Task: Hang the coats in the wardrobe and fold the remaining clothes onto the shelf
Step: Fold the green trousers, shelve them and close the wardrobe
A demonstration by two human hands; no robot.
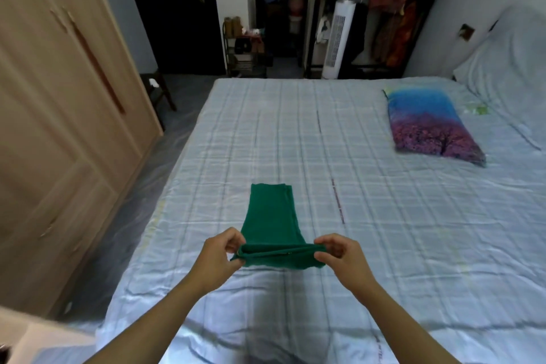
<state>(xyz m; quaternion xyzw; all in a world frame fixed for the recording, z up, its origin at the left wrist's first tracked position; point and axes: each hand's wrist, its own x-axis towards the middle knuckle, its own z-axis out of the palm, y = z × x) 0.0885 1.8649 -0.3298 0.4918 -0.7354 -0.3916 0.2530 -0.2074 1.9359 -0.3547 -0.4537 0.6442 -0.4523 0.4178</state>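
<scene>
A green garment point(270, 216) lies lengthwise on the bed point(384, 216), folded into a narrow strip that runs away from me. Its near end is raised off the sheet. My left hand point(220, 254) pinches the left corner of that near end. My right hand point(339, 254) pinches the right corner, so the edge is stretched between them. The wooden wardrobe point(59, 127) stands along the left wall, its doors closed from what I can see.
A blue and purple pillow point(428, 124) lies at the far right of the bed, with a pale pillow point(508, 62) behind it. Beyond the bed stand a white tower fan point(336, 38) and an open rack of hanging clothes point(390, 9). A narrow floor strip separates bed and wardrobe.
</scene>
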